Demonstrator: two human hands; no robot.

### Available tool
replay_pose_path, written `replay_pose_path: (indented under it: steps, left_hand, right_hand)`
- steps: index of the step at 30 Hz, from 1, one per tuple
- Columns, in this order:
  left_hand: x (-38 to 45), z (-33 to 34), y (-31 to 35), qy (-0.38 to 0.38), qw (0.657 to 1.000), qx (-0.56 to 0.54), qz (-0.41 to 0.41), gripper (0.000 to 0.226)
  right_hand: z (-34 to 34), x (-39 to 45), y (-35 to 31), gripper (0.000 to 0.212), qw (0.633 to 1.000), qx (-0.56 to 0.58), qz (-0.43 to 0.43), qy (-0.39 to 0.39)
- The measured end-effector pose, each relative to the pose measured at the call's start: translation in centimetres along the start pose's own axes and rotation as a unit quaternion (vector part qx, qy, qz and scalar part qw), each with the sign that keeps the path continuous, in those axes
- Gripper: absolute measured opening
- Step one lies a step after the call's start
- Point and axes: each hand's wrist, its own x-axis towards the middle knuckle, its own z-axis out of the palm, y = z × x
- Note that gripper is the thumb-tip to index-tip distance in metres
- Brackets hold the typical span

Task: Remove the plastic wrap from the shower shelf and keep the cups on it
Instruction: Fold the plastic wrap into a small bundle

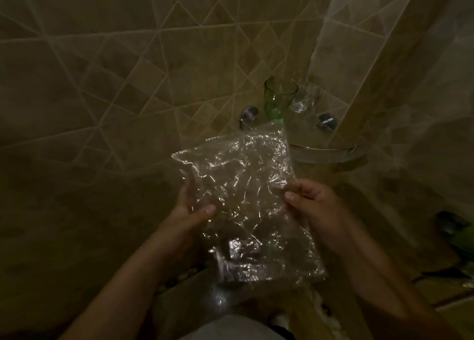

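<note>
1. Wrap (246, 206): a clear, heavily crinkled plastic sheet, held up in front of the tiled wall (102, 83) in dim light. Its creases catch bright white glints, thickest near the lower middle, and the wall and floor show through it.
2. The sheet is roughly rectangular and hangs tilted, its upper corner reaching toward the cups and its lower edge down near the person's body.
3. Left hand (191, 206) grips the wrap's left edge: the thumb lies across the front of the sheet, and the fingers are curled behind it, seen blurred through the plastic.
4. Right hand (311, 201) grips the right edge, fingers folded closed, thumb pressed against the plastic so that the edge is pinched.
5. The wrap is off the shelf (331, 153), a curved glass corner shelf with a metal rail, which sits just right of and behind the sheet's upper part.
6. A green cup (278, 98) and a clear cup (305, 97) stand side by side above that shelf, in the corner; what they rest on is hard to make out.
7. Two metal mounts (248, 114) flank the cups on the walls.
</note>
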Motion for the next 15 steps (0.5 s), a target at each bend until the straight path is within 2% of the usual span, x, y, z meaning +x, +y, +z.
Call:
replay_pose_path:
  steps: [3, 5, 8, 11, 13, 15]
  left_hand:
    - [0.2, 0.2, -1.4, -0.037, 0.988, -0.137, -0.058, 0.03]
    - [0.5, 0.3, -1.7, -0.043, 0.991, -0.108, -0.059, 0.01]
    - [0.8, 0.4, -2.2, 0.006, 0.993, -0.1, -0.056, 0.008]
    - [0.9, 0.7, -2.3, 0.044, 0.997, -0.063, -0.011, 0.011]
    - [1.1, 0.6, -2.3, 0.039, 0.998, -0.05, 0.0, 0.009]
    - [1.1, 0.0, -2.4, -0.009, 0.997, -0.081, -0.015, 0.009]
  right_hand:
    - [0.4, -0.5, 1.3, 0.015, 0.999, -0.003, 0.035, -0.011]
    - [0.7, -0.6, 2.0, 0.012, 0.999, -0.015, 0.051, 0.008]
    - [0.7, -0.6, 2.8, 0.009, 0.996, -0.051, 0.057, 0.044]
    - [0.7, -0.7, 2.9, 0.008, 0.994, -0.077, 0.046, 0.059]
    - [0.6, -0.9, 2.8, 0.009, 0.996, -0.053, 0.055, 0.043]
    - [0.3, -1.1, 2.7, 0.012, 0.997, -0.015, 0.069, 0.035]
